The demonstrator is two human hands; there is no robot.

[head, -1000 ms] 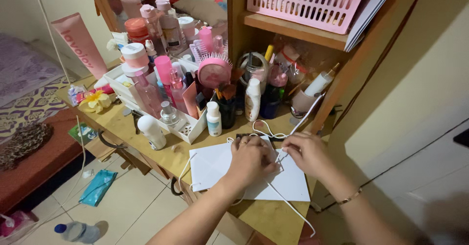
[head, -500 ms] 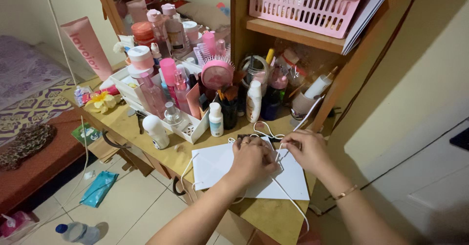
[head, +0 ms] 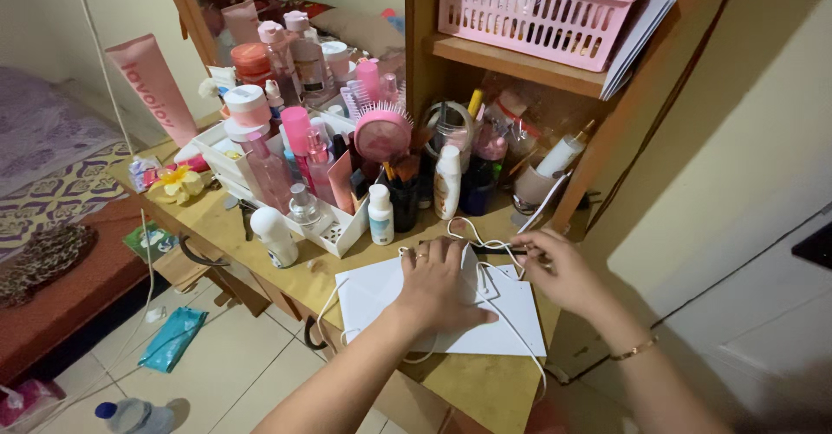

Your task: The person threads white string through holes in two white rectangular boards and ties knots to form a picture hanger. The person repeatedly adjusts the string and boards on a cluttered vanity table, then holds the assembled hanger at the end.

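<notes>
Left hand [head: 442, 288] has stayed flat on the white paper [head: 511, 313]; right hand [head: 562, 269] still pinches the white cord [head: 472, 230], barely shifted

A wooden dressing table [head: 485, 391] is set against a cream wall [head: 737, 157]; pale floor tiles [head: 234, 373] and a mirror [head: 347, 1] are shown.

Home bedroom, cluttered vanity desk [head: 485, 391], cosmetics bottles [head: 286, 152], bed [head: 52, 217]
</notes>
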